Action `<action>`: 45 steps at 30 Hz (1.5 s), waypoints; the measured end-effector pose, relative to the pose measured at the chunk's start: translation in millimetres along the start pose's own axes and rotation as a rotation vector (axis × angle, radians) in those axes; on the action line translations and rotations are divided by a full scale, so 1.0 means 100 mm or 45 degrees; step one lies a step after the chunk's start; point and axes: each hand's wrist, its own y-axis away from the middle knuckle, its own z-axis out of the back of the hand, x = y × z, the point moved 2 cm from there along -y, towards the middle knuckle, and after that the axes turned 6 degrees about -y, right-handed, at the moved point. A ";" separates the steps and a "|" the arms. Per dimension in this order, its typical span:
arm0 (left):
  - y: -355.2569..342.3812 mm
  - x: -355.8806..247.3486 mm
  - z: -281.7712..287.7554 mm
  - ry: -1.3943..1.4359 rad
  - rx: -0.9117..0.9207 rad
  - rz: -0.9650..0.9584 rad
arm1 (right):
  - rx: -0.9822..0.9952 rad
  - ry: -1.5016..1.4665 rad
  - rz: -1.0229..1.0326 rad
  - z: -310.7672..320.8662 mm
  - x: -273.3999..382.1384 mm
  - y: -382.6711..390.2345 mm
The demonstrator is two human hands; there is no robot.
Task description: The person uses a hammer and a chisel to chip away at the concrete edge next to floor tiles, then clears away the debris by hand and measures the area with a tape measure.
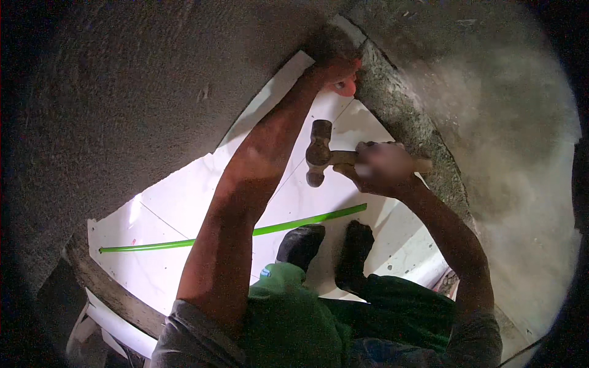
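My right hand [383, 168] is closed around the wooden handle of a ball-peen hammer [319, 152]. The hammer's metal head points left, above the white tiles, and the handle's end sticks out past my hand. My left arm stretches far forward to the corner where the tiles meet the rough wall edge. There my left hand [336, 66] is in deep shadow with its fingers curled, and reddish-pink light falls on the fingertips. Whatever it grips is too dark to make out.
A thin bright green strip [307, 221] lies across the white tiled floor [165, 264]. Rough grey cement surfaces [153, 92] rise at left and right [521, 184]. My dark-covered feet [300, 244] stand near the strip. A curved white edge [123, 325] shows at lower left.
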 end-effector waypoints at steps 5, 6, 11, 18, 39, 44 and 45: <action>-0.14 0.22 -0.02 -0.040 0.061 -0.168 | -0.273 -0.138 0.485 -0.05 0.01 -0.03; -0.20 0.25 -0.05 -0.090 0.030 -0.157 | -0.366 -0.176 0.442 -0.03 -0.05 -0.06; -0.40 0.23 -0.10 -0.024 -0.102 -0.277 | 0.177 0.103 -0.069 0.01 -0.50 -0.35; -0.44 0.08 -0.05 -0.256 -0.081 -0.320 | 0.040 -0.141 0.435 0.13 -0.44 -0.21; -0.63 -0.25 0.08 -0.792 0.205 -0.512 | -0.066 -0.136 0.027 0.56 -0.33 -0.21; -0.74 -0.23 0.09 -0.794 0.212 -0.499 | 0.219 -0.031 0.057 0.56 -0.48 -0.34; -0.75 -0.22 0.06 -0.794 0.221 -0.494 | 0.140 -0.163 -0.292 0.57 -0.58 -0.42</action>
